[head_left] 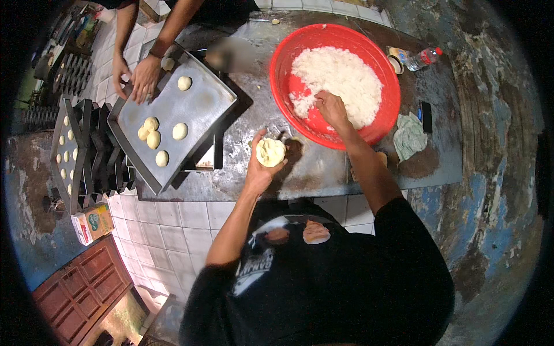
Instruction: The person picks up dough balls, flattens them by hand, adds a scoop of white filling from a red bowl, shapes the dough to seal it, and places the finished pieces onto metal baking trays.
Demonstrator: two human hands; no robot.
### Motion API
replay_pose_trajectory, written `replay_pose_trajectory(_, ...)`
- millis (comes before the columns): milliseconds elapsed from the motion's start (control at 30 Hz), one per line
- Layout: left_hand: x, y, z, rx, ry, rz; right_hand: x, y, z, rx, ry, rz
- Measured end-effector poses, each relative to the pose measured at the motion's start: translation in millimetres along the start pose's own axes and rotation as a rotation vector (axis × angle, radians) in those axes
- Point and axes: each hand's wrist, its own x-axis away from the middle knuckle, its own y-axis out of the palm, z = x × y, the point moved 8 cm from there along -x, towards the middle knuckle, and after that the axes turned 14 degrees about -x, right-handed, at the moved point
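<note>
My left hand [258,175] cups a flattened round of pale yellow dough [270,152], its hollowed face turned up, above the front part of the metal table. To the right of it, my right hand [332,108] reaches into a wide red plastic basin [278,64]. Its fingers are curled together at the near left edge of a heap of white crumbly mixture [350,74]. How much they hold is hidden by the hand. Smooth dough balls [180,131] sit on a metal baking tray [202,109] to the left, some of them clustered and touching.
Another person's hands [142,78] work over the tray's far left corner. Stacked trays [86,150] with more dough balls stand at the far left. Right of the basin are a plastic bottle [423,59], a crumpled pale green cloth [410,137] and a dark phone-like object [425,117].
</note>
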Motion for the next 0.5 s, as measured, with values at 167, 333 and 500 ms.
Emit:
replay_pose_trajectory(167,-56.3,-28.0,23.0,-0.018,0.064,-0.059,-17.7,63.6,116.3,0.054,0.096,-0.004)
replay_pose_trajectory(333,-86.0,-42.7,36.9,-0.258,0.135,0.01,-11.3,14.8,69.6,-0.417,0.279,-0.078)
replay_pose_trajectory(500,-100.7,-11.5,70.0,-0.562,0.375,0.129,5.1,-28.6,-12.2,-1.014,0.589,-0.173)
